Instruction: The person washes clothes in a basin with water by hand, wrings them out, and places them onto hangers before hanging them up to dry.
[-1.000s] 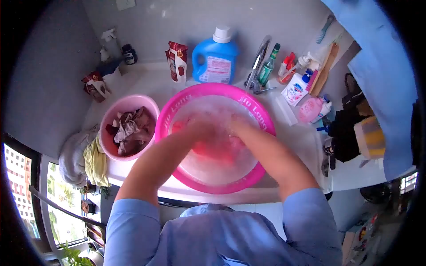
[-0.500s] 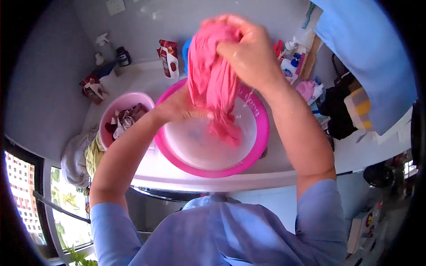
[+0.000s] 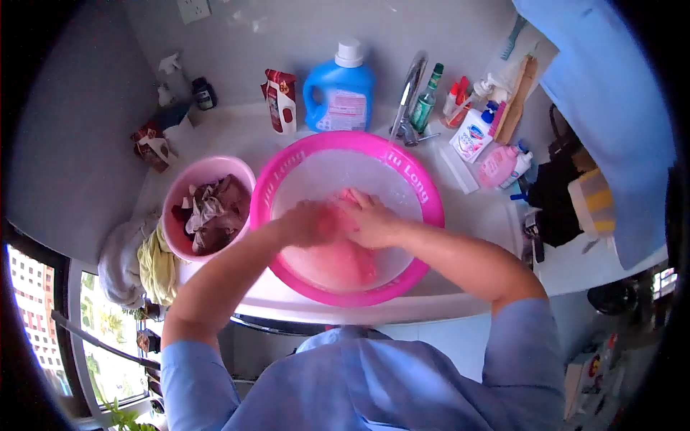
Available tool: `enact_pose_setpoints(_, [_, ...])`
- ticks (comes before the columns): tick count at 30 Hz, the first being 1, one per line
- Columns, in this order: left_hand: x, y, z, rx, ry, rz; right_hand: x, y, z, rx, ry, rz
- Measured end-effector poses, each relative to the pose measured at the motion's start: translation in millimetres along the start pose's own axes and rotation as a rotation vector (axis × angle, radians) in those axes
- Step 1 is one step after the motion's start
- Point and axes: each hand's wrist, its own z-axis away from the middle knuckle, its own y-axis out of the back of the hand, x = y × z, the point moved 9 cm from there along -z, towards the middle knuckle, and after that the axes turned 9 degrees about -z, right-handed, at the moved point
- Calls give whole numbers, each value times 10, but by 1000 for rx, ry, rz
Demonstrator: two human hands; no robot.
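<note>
The right hand (image 3: 370,219) holds a gathered fold of the pink cloth (image 3: 345,262), its fingers bent over it. The left hand (image 3: 307,221) meets the cloth from the other side, blurred, so I cannot tell how firmly it grips. The cloth lies between the hands and below them toward the body, its long axis slanting to the right, inside the bright pink basin (image 3: 437,208) of cloudy water. Both hands look about equally near. Beyond the left forearm sits a pale pink tub (image 3: 167,219) of clothes (image 3: 215,208).
</note>
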Motion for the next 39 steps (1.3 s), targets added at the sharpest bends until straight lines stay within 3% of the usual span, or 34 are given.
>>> enact_pose_setpoints(1, [97,37,3,-82,-1,-47,-10,-89,-56,57,30,153])
enact_pose_setpoints(4, [203,-143,-21,-372,-27,-195,113,-439,-397,-216,141,307])
enact_pose_setpoints(7, [239,74,51,-200,-30,-315,265,-436,-577,-260,-85,-13])
enact_pose_setpoints(10, [460,347,82,-217,-131,-364,351,-466,-829,-269,-121,-20])
enact_pose_setpoints(13, [0,54,19,75,165,-370,419,-372,-1137,-230,-96,41])
enact_pose_setpoints(16, [-158,-84,-125,55,76,-301,533,-342,-1290,-100,-122,-84])
enact_pose_setpoints(19, [-186,234,-108,356,-76,45,698,-378,-1352,130,-186,-402])
enact_pose_setpoints(20, [-285,199,-161,282,13,103,730,-332,-1330,175,-193,-424])
enact_pose_setpoints(22, [-377,226,-160,133,197,220,24,493,-927,157,-177,-216])
enact_pose_setpoints(25, [24,516,-62,253,-84,563,-324,1148,-708,309,-28,-475])
enact_pose_setpoints(28, [209,744,106,540,-202,484,-721,1764,-483,384,137,-707])
enact_pose_setpoints(32, [530,1075,87,544,-91,623,-1203,2447,-145,580,330,-916])
enact_pose_setpoints(35, [685,1344,152,723,-54,955,-1356,2651,20,604,414,-1119])
enact_pose_setpoints(36, [578,1387,79,807,-94,928,-1385,2707,121,609,423,-1113])
enact_pose_setpoints(39, [443,1608,172,803,9,886,-1022,2814,289,703,388,-1251])
